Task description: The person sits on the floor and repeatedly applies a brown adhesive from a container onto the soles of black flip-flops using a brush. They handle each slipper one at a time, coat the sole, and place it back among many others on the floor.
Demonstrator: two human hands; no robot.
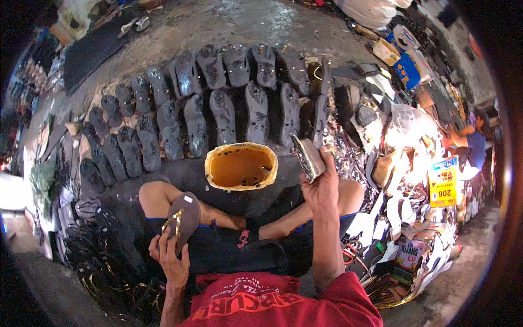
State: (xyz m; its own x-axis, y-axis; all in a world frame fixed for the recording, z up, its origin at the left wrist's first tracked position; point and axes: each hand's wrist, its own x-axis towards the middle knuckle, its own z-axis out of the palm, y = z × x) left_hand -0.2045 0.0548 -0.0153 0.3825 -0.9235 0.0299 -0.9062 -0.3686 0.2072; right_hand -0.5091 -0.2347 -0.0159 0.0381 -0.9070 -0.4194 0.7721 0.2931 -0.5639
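In my left hand (170, 255) is a dark flip-flop (189, 215) with a gold strap and a small white sticker at one end; my fingers wrap round its near end. My right hand (322, 188), raised above my right knee, grips a flat grey rectangular block (308, 157) with a dark edge; its exact kind is unclear. Between the hands, farther out, stands a yellowish tub (209, 170) with amber-coloured contents and dark specks along its wall. Beyond the tub, dark shoe soles (222, 117) lie in curved rows, several with shiny wet-looking patches.
Dark straps and sandals (109, 272) heap up at my left. Scraps, a yellow can (444, 191) and a blue box (406, 71) crowd the right side. Another person (475, 146) is at the far right. A white sack (373, 12) stands at the back.
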